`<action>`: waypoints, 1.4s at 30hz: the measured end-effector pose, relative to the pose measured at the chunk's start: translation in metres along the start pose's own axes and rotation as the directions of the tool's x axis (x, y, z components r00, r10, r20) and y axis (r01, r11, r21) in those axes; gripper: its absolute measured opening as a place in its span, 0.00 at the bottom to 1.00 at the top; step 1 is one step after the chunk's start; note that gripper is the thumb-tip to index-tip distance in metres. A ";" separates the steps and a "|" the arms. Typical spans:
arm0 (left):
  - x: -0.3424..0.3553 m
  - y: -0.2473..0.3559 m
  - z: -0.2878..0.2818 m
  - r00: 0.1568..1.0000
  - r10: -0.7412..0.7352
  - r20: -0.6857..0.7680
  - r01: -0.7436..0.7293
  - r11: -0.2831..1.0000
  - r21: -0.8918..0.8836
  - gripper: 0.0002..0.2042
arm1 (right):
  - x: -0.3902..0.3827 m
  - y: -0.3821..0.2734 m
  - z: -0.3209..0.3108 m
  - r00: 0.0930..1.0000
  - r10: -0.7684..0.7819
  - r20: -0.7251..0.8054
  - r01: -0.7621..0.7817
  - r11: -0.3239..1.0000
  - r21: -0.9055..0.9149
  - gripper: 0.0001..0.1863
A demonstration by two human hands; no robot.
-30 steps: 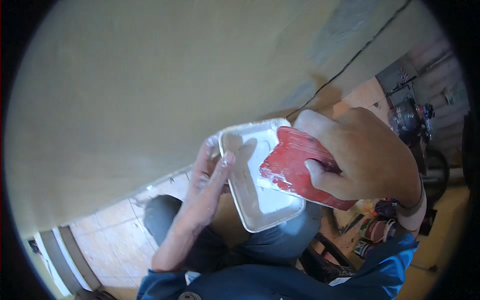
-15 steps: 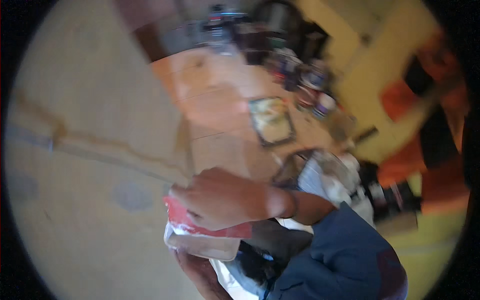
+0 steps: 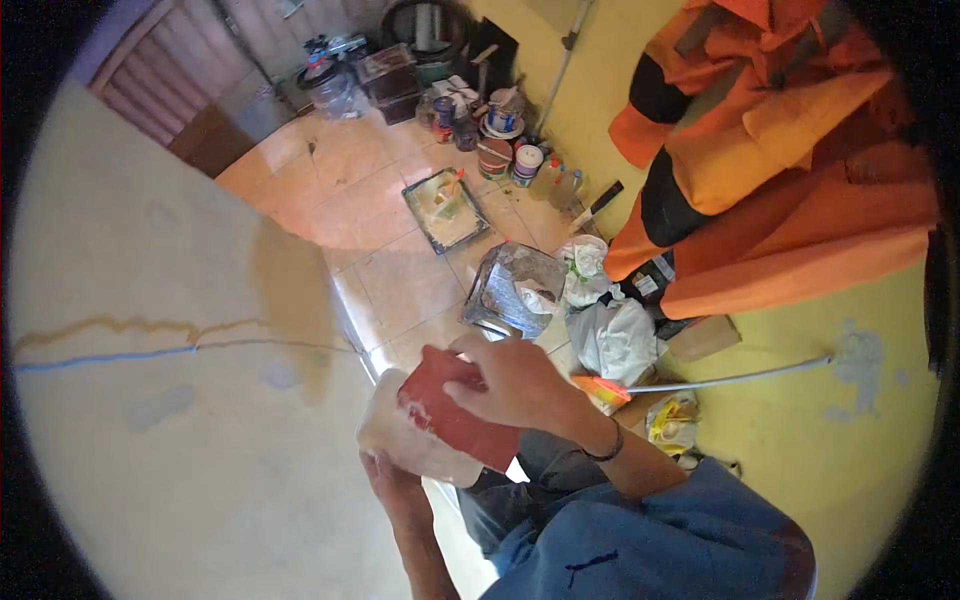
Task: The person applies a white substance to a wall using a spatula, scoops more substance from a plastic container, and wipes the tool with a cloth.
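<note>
My right hand (image 3: 515,380) grips a flat red putty spreader (image 3: 450,400), with its thumb on the face and the fingers behind its upper edge. White paste smears the spreader's left edge. Behind and below it, a pale plastic tub (image 3: 385,425) rests in my left hand (image 3: 392,482), whose fingers are partly hidden under the tub. The spreader overlaps the tub's right side; whether the two touch I cannot tell. What lies inside the tub is hidden.
A beige wall (image 3: 160,480) with patches and a crack stands close on my left. On the tiled floor are a dark-rimmed tray (image 3: 447,212), a clear plastic-covered box (image 3: 515,290), white bags (image 3: 612,338) and several paint pots (image 3: 497,155). Orange clothing (image 3: 770,190) hangs at the right.
The view has swung and become sharper, with the floor things shifting left. My right hand has moved right, and the spreader, earlier lying along the tub's edge, now slants with its flat face showing.
</note>
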State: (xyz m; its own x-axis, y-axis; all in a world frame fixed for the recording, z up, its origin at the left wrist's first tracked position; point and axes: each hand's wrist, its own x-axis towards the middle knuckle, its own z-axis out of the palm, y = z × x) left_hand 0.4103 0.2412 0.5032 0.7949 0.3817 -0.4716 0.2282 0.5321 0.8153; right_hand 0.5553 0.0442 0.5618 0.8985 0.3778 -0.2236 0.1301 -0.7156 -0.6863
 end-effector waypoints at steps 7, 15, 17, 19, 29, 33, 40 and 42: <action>0.041 -0.049 0.057 0.977 -0.168 0.134 0.177 0.982 -0.061 0.25 | -0.036 0.081 -0.048 0.998 0.057 -0.017 -0.050 0.962 0.268 0.19; 0.154 -0.137 0.118 0.928 -0.333 0.168 0.339 0.941 -0.004 0.19 | 0.000 0.159 -0.092 0.957 0.158 -0.244 -0.132 0.984 0.119 0.12; 0.191 -0.171 0.125 0.915 -0.350 0.200 0.363 0.931 -0.033 0.20 | 0.027 0.182 -0.084 0.957 0.182 -0.224 -0.177 0.983 0.044 0.13; 0.226 -0.197 0.140 0.907 -0.366 0.208 0.380 0.925 -0.026 0.19 | 0.057 0.221 -0.062 0.944 -0.020 -0.328 -0.017 0.994 -0.110 0.12; 0.357 -0.302 0.170 0.877 -0.445 0.180 0.447 0.894 0.030 0.22 | 0.197 0.334 0.001 0.963 -0.095 -0.252 -0.022 0.904 -0.426 0.07; 0.385 -0.322 0.179 0.870 -0.454 0.194 0.430 0.889 0.156 0.23 | 0.227 0.375 0.015 0.979 -0.033 -0.199 -0.066 0.882 -0.467 0.07; 0.405 -0.341 0.201 0.876 -0.479 0.053 0.446 0.848 0.285 0.25 | 0.229 0.405 0.021 0.947 -0.044 -0.318 -0.036 0.970 -0.239 0.08; 0.411 -0.351 0.201 0.853 -0.515 -0.083 0.505 0.777 0.376 0.25 | 0.219 0.410 0.025 0.966 0.113 -0.233 -0.170 0.956 -0.240 0.10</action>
State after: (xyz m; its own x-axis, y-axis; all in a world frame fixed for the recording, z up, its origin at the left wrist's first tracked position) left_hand 0.7701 0.0591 0.0903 0.5141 0.1143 -0.8501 0.7904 0.3218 0.5213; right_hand 0.7947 -0.1517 0.2140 0.9802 0.1471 -0.1325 0.0723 -0.8891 -0.4520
